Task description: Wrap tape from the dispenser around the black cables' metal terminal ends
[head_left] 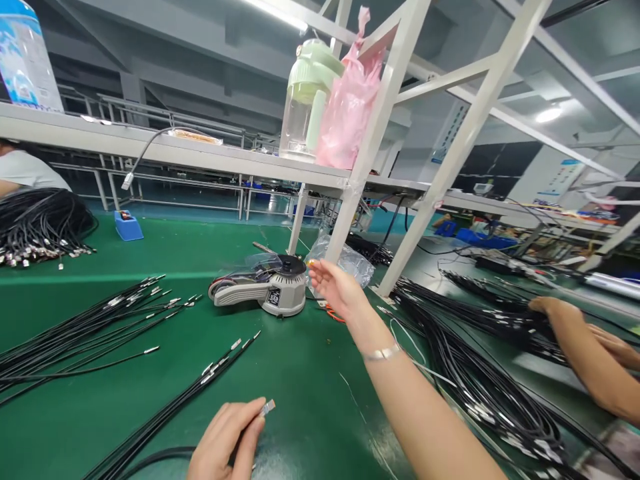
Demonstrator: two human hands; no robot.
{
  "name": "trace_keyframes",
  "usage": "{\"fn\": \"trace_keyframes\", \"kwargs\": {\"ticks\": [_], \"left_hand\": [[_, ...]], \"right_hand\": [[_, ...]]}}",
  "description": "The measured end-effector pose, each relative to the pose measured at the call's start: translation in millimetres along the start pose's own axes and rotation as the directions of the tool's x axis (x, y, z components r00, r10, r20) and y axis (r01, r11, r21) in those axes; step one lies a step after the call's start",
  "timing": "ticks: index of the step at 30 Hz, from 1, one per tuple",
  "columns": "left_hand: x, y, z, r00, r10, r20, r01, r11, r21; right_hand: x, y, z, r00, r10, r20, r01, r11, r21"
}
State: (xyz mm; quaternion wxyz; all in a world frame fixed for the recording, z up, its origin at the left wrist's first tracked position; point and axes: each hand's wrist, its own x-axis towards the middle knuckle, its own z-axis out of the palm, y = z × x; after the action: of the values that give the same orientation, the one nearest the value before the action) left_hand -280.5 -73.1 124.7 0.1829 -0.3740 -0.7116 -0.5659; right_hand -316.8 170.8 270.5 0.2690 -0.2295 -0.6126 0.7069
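My left hand (227, 440) is closed at the bottom, pinching a black cable (165, 455) near its end. The cable's silvery, clear-tipped connector (269, 407) sticks out past thumb and forefinger. Farther forward, my right hand (333, 283) reaches to the right side of a grey round tape dispenser (284, 293) with a black top. Its fingertips are pinched on a small amber-yellow bit (311, 264) that looks like tape. A bundle of black cables (185, 393) with silvery ends lies left of my left hand.
More black cables (85, 333) lie at left, with a heap (40, 223) behind near a seated person. At right are long cable bundles (465, 360) and another person's arms (575, 347). White posts (373, 140) carry a shelf with a jug (305, 100) and a pink bag (350, 107).
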Motion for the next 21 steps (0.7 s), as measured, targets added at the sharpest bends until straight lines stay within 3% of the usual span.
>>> {"fn": "trace_keyframes", "kwargs": {"ticks": [2, 3, 5, 7, 9, 12, 15, 21], "left_hand": [[3.1, 6.4, -8.5, 0.997, 0.001, 0.079, -0.002, 1.0, 0.012], [4.0, 10.2, -11.4, 0.996, -0.018, 0.087, 0.017, 1.0, 0.017], [4.5, 17.6, -14.6, 0.994, -0.072, 0.082, 0.071, 0.997, 0.019], [3.0, 23.8, -15.0, 0.991, -0.108, 0.083, 0.107, 0.994, 0.018], [-0.3, 28.2, -14.3, 0.989, -0.124, 0.083, 0.123, 0.992, 0.013], [-5.9, 31.9, -13.3, 0.985, -0.161, 0.068, 0.162, 0.987, -0.006], [-9.0, 34.0, -14.1, 0.985, -0.168, 0.039, 0.168, 0.986, -0.004], [-6.7, 36.8, -20.4, 0.997, 0.028, 0.078, -0.026, 0.999, -0.019]], "right_hand": [[-66.4, 21.0, -8.3, 0.994, 0.027, 0.107, -0.035, 0.997, 0.075], [-100.3, 35.3, -11.6, 0.978, 0.028, 0.208, -0.067, 0.981, 0.184], [-163.6, 68.8, -15.0, 0.956, 0.022, 0.294, -0.118, 0.942, 0.314], [-213.5, 104.0, -12.6, 0.963, -0.004, 0.271, -0.11, 0.907, 0.406], [-245.6, 134.6, -4.9, 0.972, 0.013, 0.236, -0.116, 0.896, 0.429], [-264.3, 161.0, 11.4, 0.988, -0.051, 0.145, -0.021, 0.889, 0.458], [-264.4, 164.7, 25.4, 0.984, -0.14, 0.113, 0.073, 0.884, 0.462], [-258.5, 159.1, 39.2, 0.978, -0.146, 0.15, 0.039, 0.831, 0.555]]}}
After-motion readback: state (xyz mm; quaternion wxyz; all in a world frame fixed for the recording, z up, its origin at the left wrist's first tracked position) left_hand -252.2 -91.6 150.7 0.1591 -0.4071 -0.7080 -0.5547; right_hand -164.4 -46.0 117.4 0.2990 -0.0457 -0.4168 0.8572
